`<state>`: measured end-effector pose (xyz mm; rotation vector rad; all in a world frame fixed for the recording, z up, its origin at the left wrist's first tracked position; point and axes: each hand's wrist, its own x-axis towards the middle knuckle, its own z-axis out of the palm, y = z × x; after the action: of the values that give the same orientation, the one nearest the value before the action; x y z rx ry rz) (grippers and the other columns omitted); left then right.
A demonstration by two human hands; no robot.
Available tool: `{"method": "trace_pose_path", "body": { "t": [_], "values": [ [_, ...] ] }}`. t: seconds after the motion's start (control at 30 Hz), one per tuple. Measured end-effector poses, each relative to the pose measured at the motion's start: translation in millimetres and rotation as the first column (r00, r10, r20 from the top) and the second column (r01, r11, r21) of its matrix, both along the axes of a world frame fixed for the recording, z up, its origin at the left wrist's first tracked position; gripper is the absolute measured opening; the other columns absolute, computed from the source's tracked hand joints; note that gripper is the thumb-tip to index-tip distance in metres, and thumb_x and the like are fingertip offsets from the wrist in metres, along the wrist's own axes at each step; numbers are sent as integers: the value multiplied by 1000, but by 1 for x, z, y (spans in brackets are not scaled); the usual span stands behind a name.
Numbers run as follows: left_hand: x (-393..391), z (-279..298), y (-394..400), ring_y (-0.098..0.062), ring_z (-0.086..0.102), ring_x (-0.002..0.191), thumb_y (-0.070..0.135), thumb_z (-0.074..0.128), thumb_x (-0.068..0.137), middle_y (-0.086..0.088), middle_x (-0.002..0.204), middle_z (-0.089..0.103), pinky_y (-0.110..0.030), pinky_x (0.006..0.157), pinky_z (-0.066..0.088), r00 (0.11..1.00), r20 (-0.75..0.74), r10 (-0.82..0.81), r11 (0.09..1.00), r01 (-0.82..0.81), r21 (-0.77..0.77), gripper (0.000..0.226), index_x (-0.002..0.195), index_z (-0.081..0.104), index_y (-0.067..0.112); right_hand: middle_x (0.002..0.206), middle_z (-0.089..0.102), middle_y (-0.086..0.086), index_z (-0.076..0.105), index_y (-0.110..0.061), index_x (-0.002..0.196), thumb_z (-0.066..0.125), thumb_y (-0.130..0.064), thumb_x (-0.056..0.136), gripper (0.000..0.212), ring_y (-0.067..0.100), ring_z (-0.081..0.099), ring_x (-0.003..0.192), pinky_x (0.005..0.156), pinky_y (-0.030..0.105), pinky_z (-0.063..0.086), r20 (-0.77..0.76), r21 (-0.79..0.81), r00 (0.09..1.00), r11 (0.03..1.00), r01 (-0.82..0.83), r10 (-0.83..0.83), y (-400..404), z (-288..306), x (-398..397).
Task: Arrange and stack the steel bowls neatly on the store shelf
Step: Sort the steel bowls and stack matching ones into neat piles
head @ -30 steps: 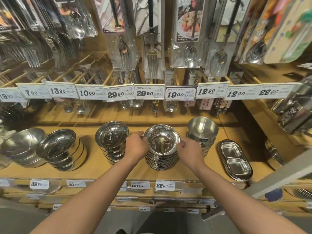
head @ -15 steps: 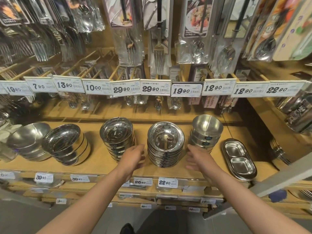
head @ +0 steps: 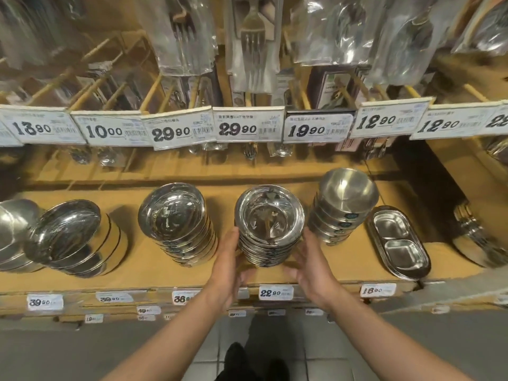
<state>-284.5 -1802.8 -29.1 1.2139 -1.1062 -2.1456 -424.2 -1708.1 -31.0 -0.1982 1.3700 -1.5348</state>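
A stack of shiny rimmed steel bowls [head: 270,215] stands in the middle of the wooden shelf [head: 154,259]. My left hand [head: 229,266] lies against the stack's lower left side, fingers spread. My right hand [head: 312,266] presses on its lower right side, fingers apart. Both hands cup the stack near its base. To the left stands another stack of steel bowls [head: 176,218], leaning a little. A stack of matte deeper bowls [head: 345,199] stands to the right, tilted back.
Leaning stacks of larger bowls [head: 68,237] fill the shelf's left end. Two-compartment steel trays [head: 398,240] lie at the right. Price tags [head: 248,127] and bagged forks [head: 254,42] hang just above. More steelware sits at the far right [head: 470,237].
My hands let go of the top of the middle stack, drew back, then closed in again on its lower sides. The camera moved closer to the shelf.
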Motion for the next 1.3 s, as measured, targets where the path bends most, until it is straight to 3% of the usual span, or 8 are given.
{"method": "trace_pose_path", "body": {
  "t": [0.17, 0.3, 0.5, 0.73, 0.87, 0.97, 1.13, 1.3],
  "values": [
    [-15, -5, -23, -11, 71, 106, 64, 48, 91, 14, 110, 75, -37, 87, 53, 1000, 8, 22, 999, -22, 40, 40, 120, 64, 41, 144, 57, -4, 50, -36, 143, 34, -52, 105, 44, 19, 51, 136, 107, 55, 48, -17, -27, 997, 997, 74, -74, -24, -6, -5],
    [-38, -8, -46, -2, 72, 91, 54, 44, 99, 14, 99, 77, -27, 75, 55, 997, -29, 67, 998, -67, 4, 34, 95, 76, 44, 140, 60, -10, 54, -41, 138, 32, -56, 104, 43, 14, 53, 134, 107, 54, 47, -39, -25, 994, 995, 101, -102, -51, -12, -13],
    [-61, -18, -70, 0, 73, 85, 43, 45, 103, 9, 97, 78, -16, 61, 56, 988, -89, 127, 991, -131, -39, 31, 113, 67, 22, 137, 61, -8, 56, -39, 133, 34, -57, 104, 40, 14, 54, 131, 100, 43, 52, -41, -49, 988, 988, 145, -147, -83, -12, -28],
    [-50, -26, -42, -18, 58, 125, 39, 49, 102, -4, 132, 64, -42, 103, 48, 983, 33, 180, 983, -181, 23, 31, 121, 65, 20, 150, 47, 1, 40, -26, 151, 41, -47, 105, 51, 21, 49, 133, 106, 46, 48, -7, 115, 999, 992, 43, -42, -40, -27, -12],
    [-48, -40, 4, -25, 61, 116, 25, 52, 101, -14, 127, 62, -42, 97, 54, 972, 196, 133, 988, -146, 53, 26, 120, 65, 12, 126, 64, 7, 56, -21, 133, 54, -38, 102, 36, 19, 69, 104, 84, 37, 60, 69, 249, 996, 966, -71, 55, 37, -40, -17],
    [-66, -37, 27, -21, 63, 103, 31, 52, 101, -11, 114, 64, -38, 88, 56, 977, 206, 58, 995, -73, 67, 25, 113, 68, 18, 124, 67, 12, 59, -16, 129, 51, -28, 103, 30, 24, 67, 111, 83, 38, 59, 81, 268, 997, 964, -6, -16, 75, -39, -57],
    [-113, -18, 44, -19, 56, 117, 42, 51, 100, 2, 123, 62, -48, 104, 52, 991, 130, 32, 992, -48, 116, 32, 122, 65, 23, 131, 60, 13, 56, -13, 136, 44, -29, 106, 35, 25, 59, 121, 93, 43, 57, 6, 218, 991, 968, 126, -131, 88, -24, -125],
    [-147, -8, 41, -9, 59, 100, 47, 50, 101, 19, 92, 66, -49, 105, 49, 993, 100, 57, 989, -70, 134, 15, 97, 61, 37, 114, 67, -8, 62, -38, 108, 39, -45, 105, 24, 12, 62, 109, 84, 38, 55, -41, 160, 993, 981, 114, -109, 52, -3, -144]
  ]
}}
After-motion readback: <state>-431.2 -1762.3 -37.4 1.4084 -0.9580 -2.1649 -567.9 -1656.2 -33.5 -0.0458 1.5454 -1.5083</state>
